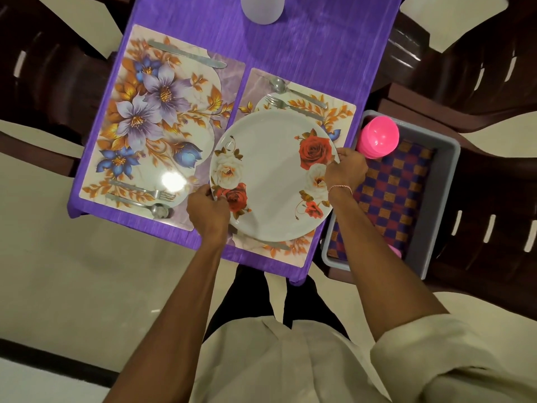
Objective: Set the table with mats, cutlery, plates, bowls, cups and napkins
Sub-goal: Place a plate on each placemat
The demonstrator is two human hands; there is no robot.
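A white plate with red and white roses [270,175] is over the right floral mat [340,112]. My left hand [207,210] grips its near-left rim and my right hand [345,170] grips its right rim. On this mat, beyond the plate, lie a spoon [293,93] and a fork [290,106]; a knife [261,242] shows partly under the plate's near edge. The left floral mat [151,126] has no plate on it; it holds a knife [187,55] at its far end and a fork [142,189] and spoon [139,204] at its near end.
The purple table [319,45] holds a frosted white container [263,8] at the far end. To the right, a grey bin [436,199] holds stacked pink bowls [377,141] and checked cloth [389,196]. Dark brown chairs [465,68] stand on both sides.
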